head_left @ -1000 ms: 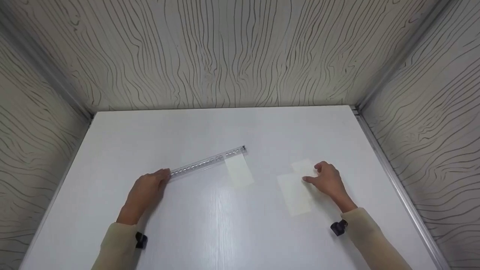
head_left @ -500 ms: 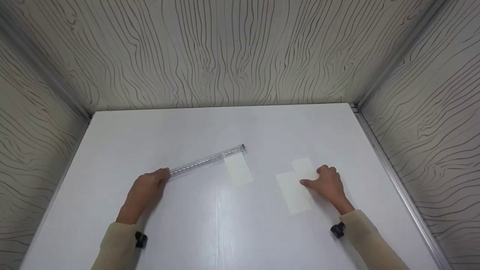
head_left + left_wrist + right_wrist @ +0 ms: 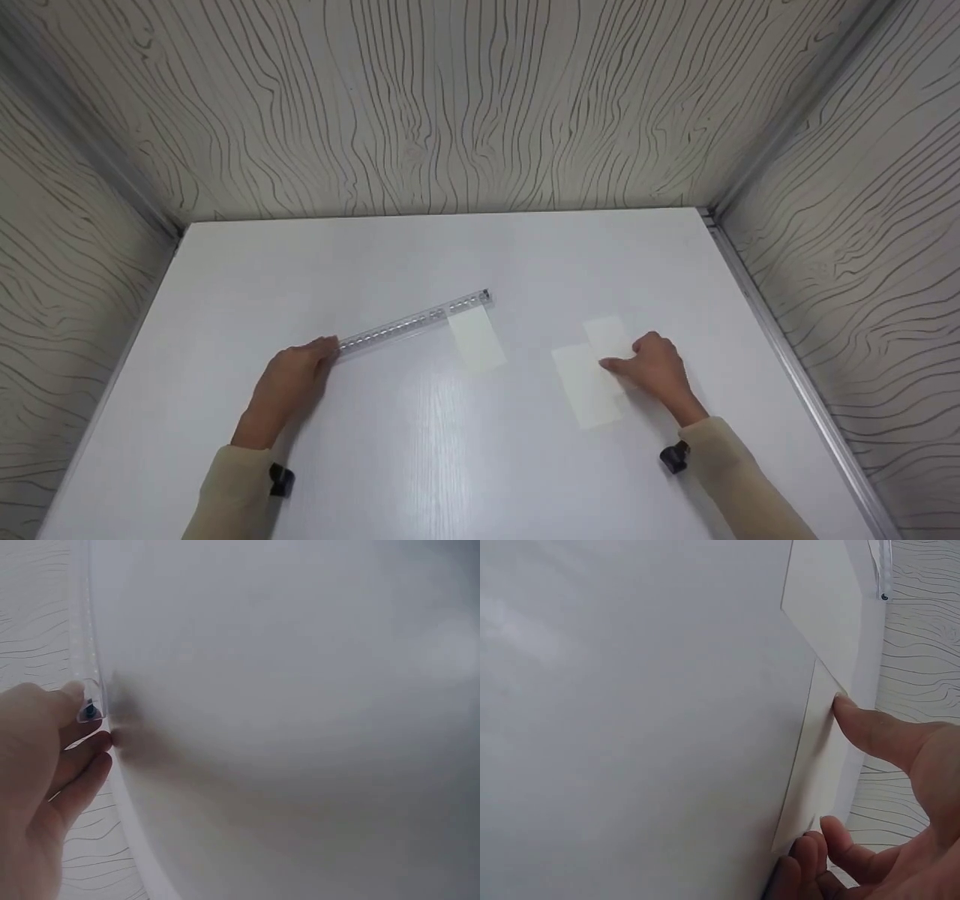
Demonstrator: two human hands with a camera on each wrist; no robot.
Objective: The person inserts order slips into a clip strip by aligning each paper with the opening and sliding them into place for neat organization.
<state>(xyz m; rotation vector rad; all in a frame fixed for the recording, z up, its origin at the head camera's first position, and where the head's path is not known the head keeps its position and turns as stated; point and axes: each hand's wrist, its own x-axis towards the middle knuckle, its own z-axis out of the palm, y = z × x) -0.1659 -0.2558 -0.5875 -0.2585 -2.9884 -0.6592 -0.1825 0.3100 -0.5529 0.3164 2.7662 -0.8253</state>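
In the head view my left hand (image 3: 291,379) pinches the near end of a clear ruler (image 3: 397,328) with a row of cut-outs. The left wrist view has my thumb on top of the ruler's end (image 3: 90,701) and the fingers below. Under the ruler's far end lies a pale paper slip (image 3: 478,341). My right hand (image 3: 660,371) is over two more slips, which overlap: a larger one (image 3: 586,390) and a partly covered one (image 3: 606,334). Its thumb touches the paper where they meet; the other fingers bend near the covered slip's edge (image 3: 802,780), apart from the thumb.
The white tabletop (image 3: 465,465) is bounded by a wood-patterned back wall (image 3: 450,105) and similar side walls. A metal rail (image 3: 810,390) runs along the right side. Dark wrist cameras (image 3: 282,480) sit on both sleeves.
The right hand has shifted slightly down and left, and more of the covered slip shows beside it. The left hand and ruler hold their place.
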